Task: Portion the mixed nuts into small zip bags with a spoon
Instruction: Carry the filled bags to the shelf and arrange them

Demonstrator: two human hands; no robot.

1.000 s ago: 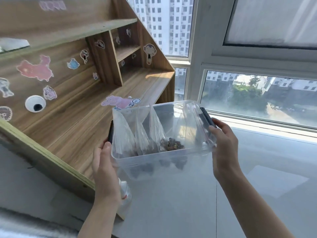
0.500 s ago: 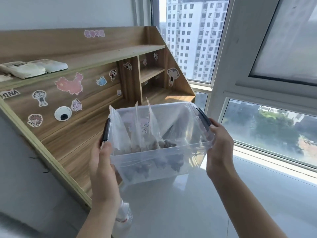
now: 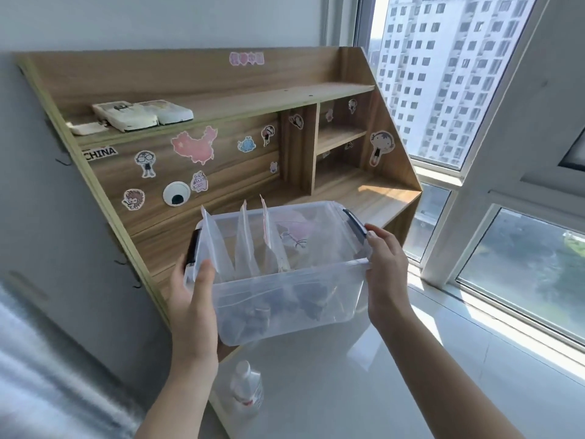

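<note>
— So where is the clear plastic tub (image 3: 285, 308) right now?

— Held up in the air in front of the wooden desk shelf (image 3: 221, 99), above the near edge of its desktop, touching nothing but the two hands. The left hand (image 3: 193, 299) grips the left end, thumb hooked over the rim just below the dark latch (image 3: 192, 248). The right hand (image 3: 384, 274) grips the right end, fingers curled round the rim beside the other latch (image 3: 355, 224).

— And the nuts?

— Dark lumps show through the tub's wall near the bottom; I take them for the mixed nuts (image 3: 253, 318), though they are blurred. Three zip bags (image 3: 245, 245) stand upright inside, tops poking above the rim. No spoon is visible.

— How will that tub handle?

— Light, I would judge, with thin walls that flex under a squeeze. The rim and latched ends are its stiffest parts, so a hold at both ends suits it. Smooth plastic can slip, and any tilt would slide the loose contents toward the low side.

— The bags themselves?

— Soft and limp. They would flop shut, so each needs pinching by its mouth while being filled.

— Anything nearby to mind?

— A small bottle (image 3: 247, 391) stands on the pale floor (image 3: 395, 375) below the tub, beside the desk's side panel.
</note>
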